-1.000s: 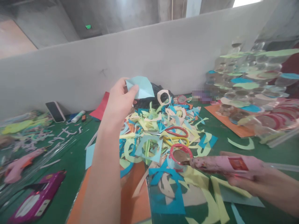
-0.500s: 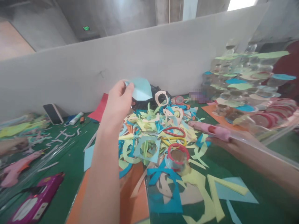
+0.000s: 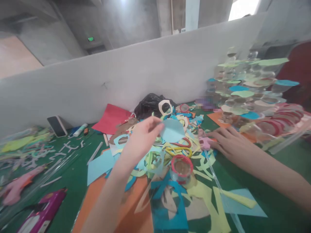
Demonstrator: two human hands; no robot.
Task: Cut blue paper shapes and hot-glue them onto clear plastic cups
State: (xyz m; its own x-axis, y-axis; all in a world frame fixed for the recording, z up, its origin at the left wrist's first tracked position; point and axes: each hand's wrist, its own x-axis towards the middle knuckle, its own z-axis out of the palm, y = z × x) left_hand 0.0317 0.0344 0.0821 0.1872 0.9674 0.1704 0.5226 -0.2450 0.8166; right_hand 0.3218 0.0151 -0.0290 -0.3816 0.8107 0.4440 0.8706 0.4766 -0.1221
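My left hand (image 3: 143, 136) pinches a light blue paper cutout (image 3: 173, 130) and holds it low over a heap of coloured paper scraps (image 3: 155, 152). My right hand (image 3: 224, 140) lies on the green table at the right of the heap, fingers resting on a pink glue gun (image 3: 204, 141) that is set down there. A clear cup with a red rim (image 3: 181, 166) stands in the scraps just below the cutout. Scissors with red and yellow handles (image 3: 181, 148) lie beside it.
A stack of clear cups layered with paper discs (image 3: 247, 94) rises at the right. A black bag (image 3: 150, 105) and red sheet (image 3: 111, 118) lie by the white partition. A phone (image 3: 57, 126), a glue stick (image 3: 80, 129) and another pink glue gun (image 3: 17, 186) sit at the left.
My left hand has come down and right with the blue cutout. My right hand swung the pink glue gun away from the cup and laid it on the table by the heap.
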